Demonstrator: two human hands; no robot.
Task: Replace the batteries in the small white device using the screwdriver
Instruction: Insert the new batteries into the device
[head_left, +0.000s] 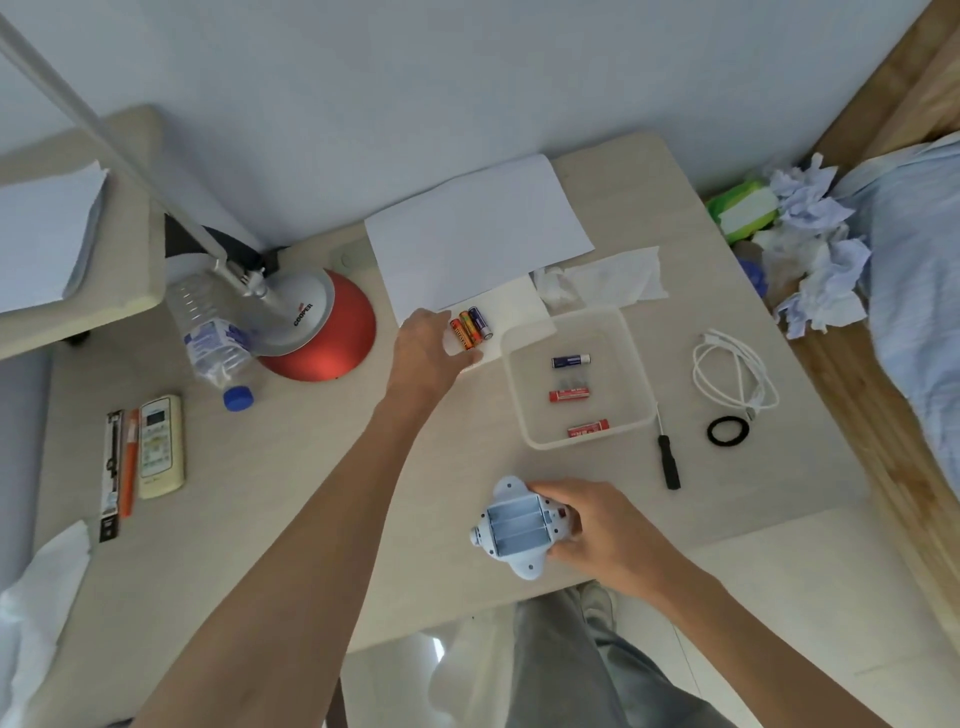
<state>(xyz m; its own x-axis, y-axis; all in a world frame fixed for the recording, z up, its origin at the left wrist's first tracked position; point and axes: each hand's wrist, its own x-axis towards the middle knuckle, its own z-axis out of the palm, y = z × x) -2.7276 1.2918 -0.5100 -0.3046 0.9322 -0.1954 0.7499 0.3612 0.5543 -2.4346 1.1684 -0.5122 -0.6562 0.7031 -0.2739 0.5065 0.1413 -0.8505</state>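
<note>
Standing over the pale wood-grain tabletop (291, 467), I see the small white device (514, 527) at its near edge. It is smooth moulded plastic with rounded lobes, back turned up, its battery bay open and showing three bare grey troughs. The right hand (608, 530) has its grip curled round the device's right side, covering that end. Whether the device rests on the tabletop or is lifted off it, I cannot tell.

The left hand (431, 348) reaches far across to three batteries (471, 326), glossy orange and dark blue cylinders lying side by side on a white sheet (478, 228). Only the back of that hand shows, so I cannot tell whether its grip is spread or pinching.

To the right sits a shallow, translucent square tray (636, 364) holding three more cells (570, 396), their labels too small to read. Just beside the tray lies the screwdriver (667, 457), a thin shaft with a black handle. Beyond it lie a coiled white cable (735, 374) and a black ring (728, 431). On the left are a red-based lamp (322, 338), a toppled clear bottle (213, 338) and a cream remote (160, 446).
</note>
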